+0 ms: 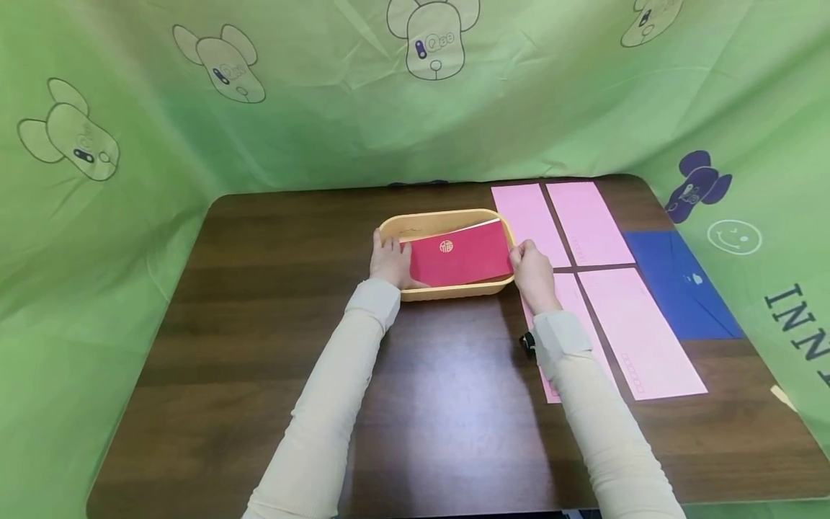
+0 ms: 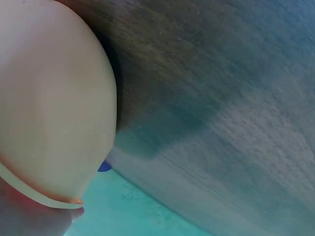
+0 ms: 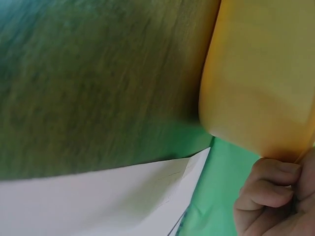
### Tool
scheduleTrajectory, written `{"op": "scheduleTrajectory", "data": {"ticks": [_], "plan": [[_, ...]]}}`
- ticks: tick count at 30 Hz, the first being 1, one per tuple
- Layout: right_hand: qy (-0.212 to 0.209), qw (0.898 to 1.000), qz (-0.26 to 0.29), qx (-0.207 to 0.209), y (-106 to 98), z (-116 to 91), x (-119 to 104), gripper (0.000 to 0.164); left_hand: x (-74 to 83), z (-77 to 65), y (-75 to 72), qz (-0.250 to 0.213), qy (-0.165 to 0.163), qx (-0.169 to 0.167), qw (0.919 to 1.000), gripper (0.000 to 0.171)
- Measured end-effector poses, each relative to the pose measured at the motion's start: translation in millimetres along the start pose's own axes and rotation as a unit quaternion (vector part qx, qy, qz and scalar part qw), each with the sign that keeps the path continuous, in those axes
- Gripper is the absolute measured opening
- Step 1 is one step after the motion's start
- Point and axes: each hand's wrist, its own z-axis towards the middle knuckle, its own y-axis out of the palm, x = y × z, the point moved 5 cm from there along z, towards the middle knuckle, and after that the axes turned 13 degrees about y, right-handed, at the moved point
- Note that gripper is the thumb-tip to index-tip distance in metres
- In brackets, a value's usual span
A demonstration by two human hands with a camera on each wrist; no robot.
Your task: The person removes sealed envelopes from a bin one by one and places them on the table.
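Observation:
A shallow yellow plastic basket (image 1: 454, 291) is at the back middle of the table. Inside it lies a red envelope (image 1: 463, 256) with a gold round emblem, slightly slanted, and a white edge shows along its top. My left hand (image 1: 391, 263) holds the basket's left end, its thumb inside along the front rim beside the envelope. At the opposite end, my right hand (image 1: 534, 274) grips the rim with curled fingers, which the right wrist view also shows against the basket wall (image 3: 261, 83). In the left wrist view the basket's side (image 2: 54, 108) looks pale and large.
Several pink envelopes (image 1: 648, 331) lie in two rows on the right of the brown table (image 1: 259, 346), partly under my right arm. A blue envelope (image 1: 681, 281) lies at the right edge. Green printed cloth (image 1: 311, 122) encloses the back and sides.

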Motion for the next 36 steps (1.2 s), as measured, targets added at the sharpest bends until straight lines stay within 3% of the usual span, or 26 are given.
{"op": "scheduleTrajectory", "data": {"ticks": [10, 15, 19, 22, 27, 32, 36], "plan": [[-0.001, 1.000, -0.002, 0.000, 1.4, 0.4, -0.2, 0.025, -1.1, 1.4, 1.3, 0.017, -0.010, -0.028, 0.9994, 0.105], [-0.001, 1.000, -0.003, -0.005, 0.7, -1.3, -1.0, 0.026, -1.9, 5.0, 3.6, 0.021, -0.013, -0.013, 0.9996, 0.111], [0.001, 1.000, -0.005, -0.004, 0.8, -1.1, -0.1, 0.027, -2.5, 8.4, 4.5, 0.017, -0.022, 0.019, 0.9994, 0.117], [0.004, 1.000, -0.005, -0.002, 1.5, -0.5, 0.5, 0.027, -2.5, 9.7, 4.6, -0.004, -0.036, 0.062, 0.9974, 0.111], [0.005, 1.000, -0.008, -0.005, 2.7, -0.1, -0.2, 0.027, -4.3, 8.2, 2.7, -0.050, -0.070, 0.146, 0.9855, 0.081], [0.008, 1.000, -0.010, -0.005, 2.0, -0.2, -0.3, 0.028, -5.2, 5.8, -0.3, -0.083, -0.087, 0.199, 0.9727, 0.052], [0.008, 1.000, -0.010, -0.005, 1.3, -1.1, -0.8, 0.028, -6.0, 3.9, -2.3, -0.084, -0.096, 0.228, 0.9653, 0.039]]}}
